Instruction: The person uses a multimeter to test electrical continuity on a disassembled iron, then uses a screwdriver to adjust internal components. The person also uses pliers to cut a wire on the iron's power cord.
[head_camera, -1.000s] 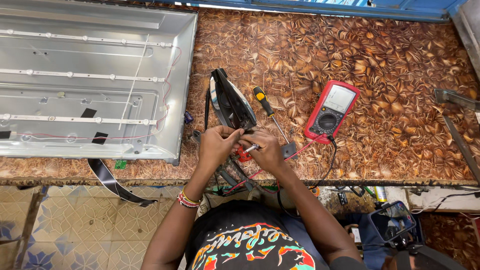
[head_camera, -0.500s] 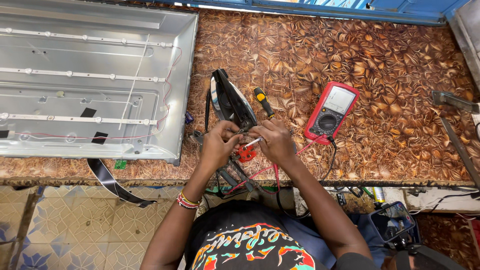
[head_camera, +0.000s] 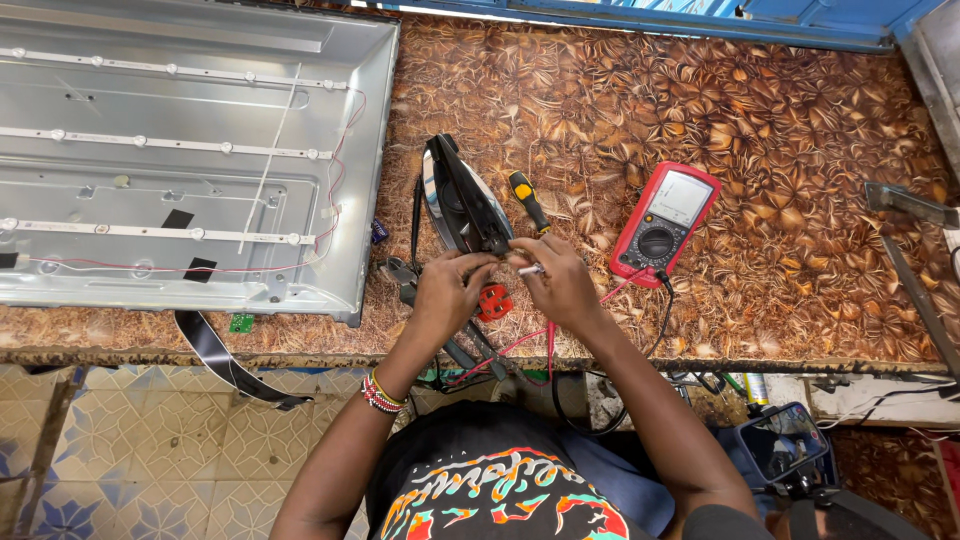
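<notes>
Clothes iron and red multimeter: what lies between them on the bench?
Head view: a screwdriver with a yellow-and-black handle lies between the clothes iron and the red multimeter, close beside the iron.

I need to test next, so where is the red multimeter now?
In the head view, the red multimeter lies on the brown patterned table, just right of the yellow-handled screwdriver and beyond the right hand.

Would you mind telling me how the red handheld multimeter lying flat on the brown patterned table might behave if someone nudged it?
The red handheld multimeter lies flat on its broad back, so it would probably slide rather than tip or roll. Its red and black leads trail toward the table edge and look floppy; they might tug or drag along. The pale display at its top seems the likeliest fragile part.
</notes>
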